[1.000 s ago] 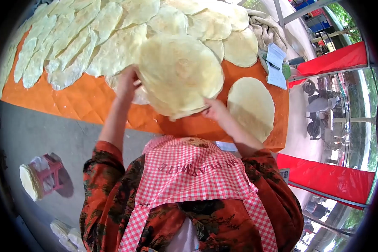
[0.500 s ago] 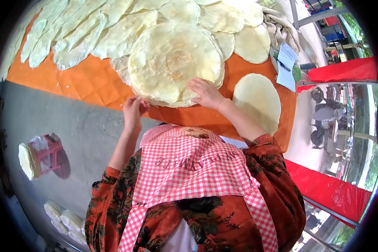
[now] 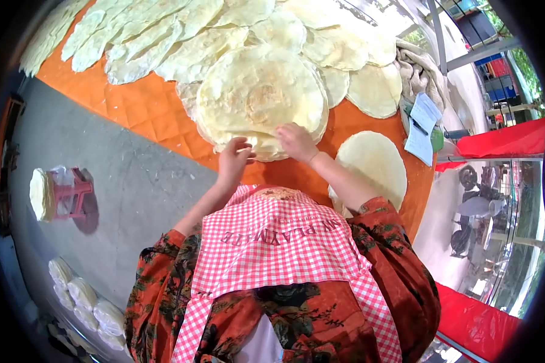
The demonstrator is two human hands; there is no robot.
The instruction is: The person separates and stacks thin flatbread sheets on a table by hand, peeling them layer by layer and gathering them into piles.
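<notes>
A stack of thin round flatbreads (image 3: 260, 91), pale with a browned patch in the middle, lies near the front edge of the table. My right hand (image 3: 297, 142) is at the stack's near edge, fingers closed on the top flatbread's rim, which is raised in a fold there. By the near left edge of the stack is my left hand (image 3: 235, 160), its fingers bent and apart, with nothing visible in them. To the right of the stack lies a single flatbread (image 3: 374, 166), partly behind my right forearm.
More flatbreads (image 3: 206, 51) overlap across the back of the orange tabletop (image 3: 145, 121). A notepad with a pen (image 3: 422, 124) and a crumpled cloth (image 3: 418, 69) sit at right. On the floor at left are a pink stool (image 3: 72, 196) and several bagged stacks (image 3: 85, 293).
My left hand has moved right and up toward the stack. My right hand has gone from lying on the top flatbread to gripping its near rim. The view has shifted slightly.
</notes>
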